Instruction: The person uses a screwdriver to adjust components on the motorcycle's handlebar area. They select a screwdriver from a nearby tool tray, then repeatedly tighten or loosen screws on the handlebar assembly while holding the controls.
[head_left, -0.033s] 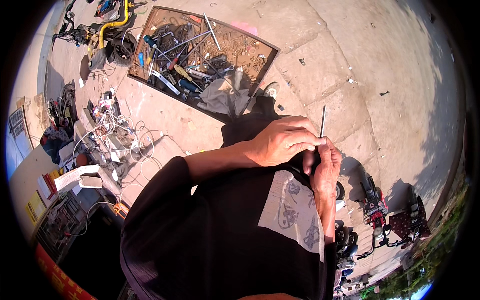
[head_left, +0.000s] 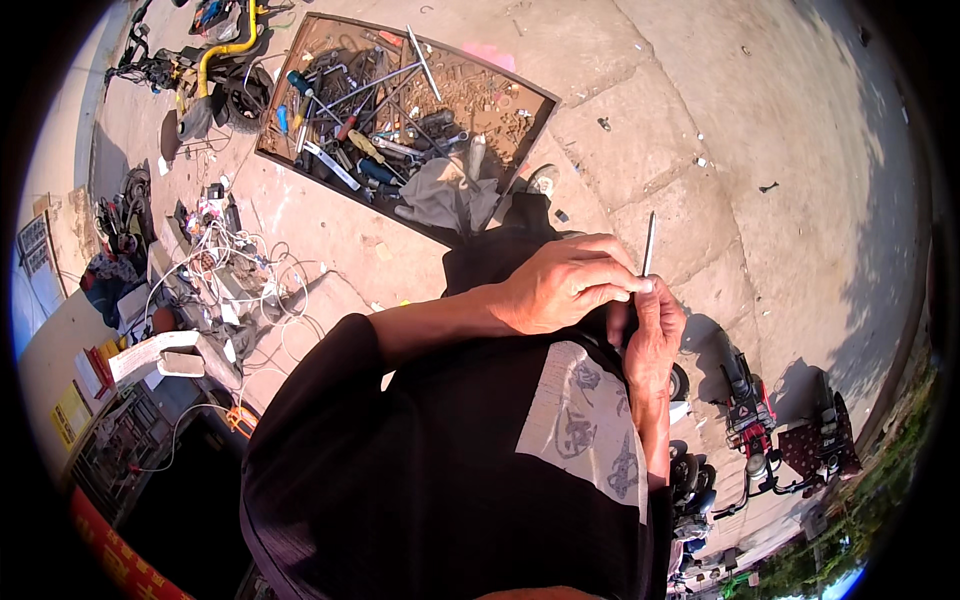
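In front of my dark clothing, my left hand (head_left: 570, 285) and my right hand (head_left: 650, 335) meet around a slim metal rod (head_left: 651, 240), which points up and away from me. The fingertips of both hands pinch its lower part; whatever else lies inside the fingers is hidden. My right hand is below and to the right of my left. Beyond them lies a shallow tray (head_left: 543, 108) heaped with wrenches, screwdrivers, grit and a grey rag (head_left: 445, 195).
A bike with a yellow frame (head_left: 225, 50) stands at upper left. Tangled white cables (head_left: 240, 260) and clutter lie to the left, near a signboard (head_left: 70, 410). Two-wheelers (head_left: 750, 420) are parked at lower right on the cracked concrete ground (head_left: 800, 200).
The rod and the fingers holding it have shifted very slightly to the right; everything else looks the same.
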